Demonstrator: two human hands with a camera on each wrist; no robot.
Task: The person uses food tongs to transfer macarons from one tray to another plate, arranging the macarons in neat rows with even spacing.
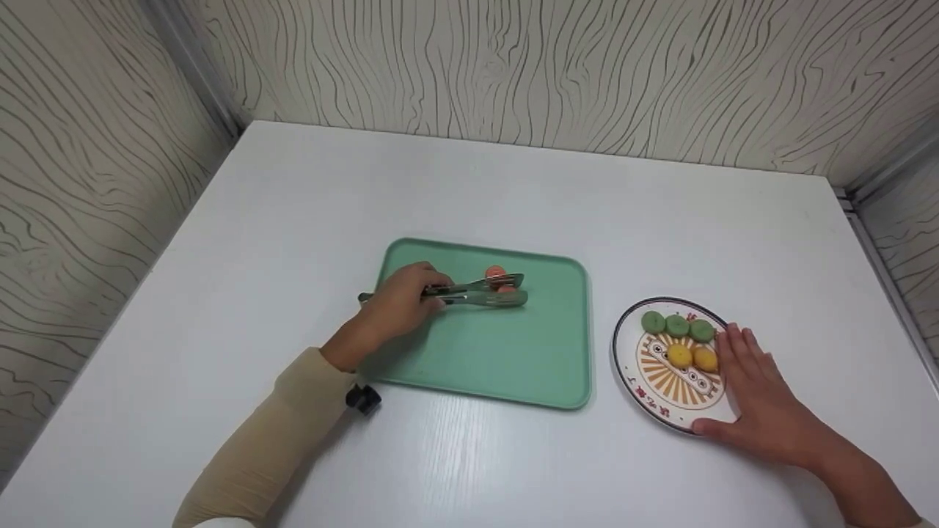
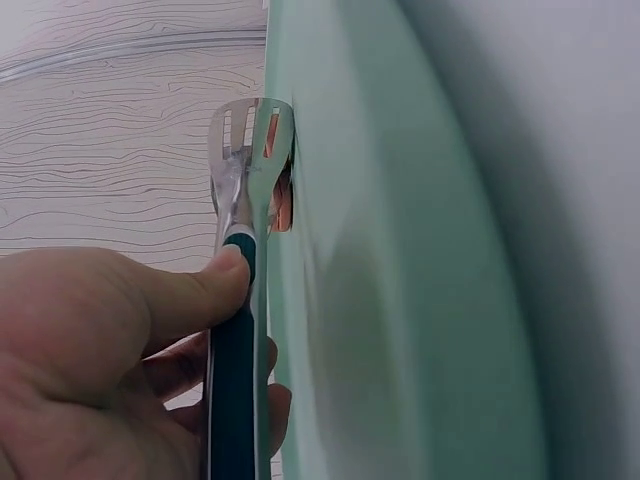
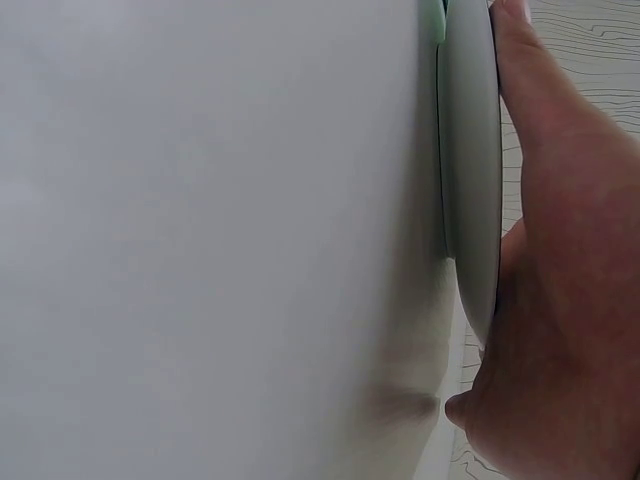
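Note:
My left hand (image 1: 403, 299) grips the dark-handled metal tongs (image 1: 480, 299) over the green tray (image 1: 513, 359). Two small orange-red round pieces (image 1: 496, 272) lie at the slotted ends of the tongs, partly covered by them. In the left wrist view, thumb and fingers wrap the dark handle of the tongs (image 2: 232, 350). My right hand (image 1: 766, 400) rests along the right rim of a white patterned plate (image 1: 637, 374), fingers straight and thumb spread at the near edge. On that plate sit three green round pieces (image 1: 677, 325) in a row and two yellow ones (image 1: 680, 356).
A white table (image 1: 469, 469) carries the tray and, to its right, the plate. Wood-grain patterned panels (image 1: 513, 73) stand behind the table and at both sides. A small black object (image 1: 363, 400) shows beside the left sleeve.

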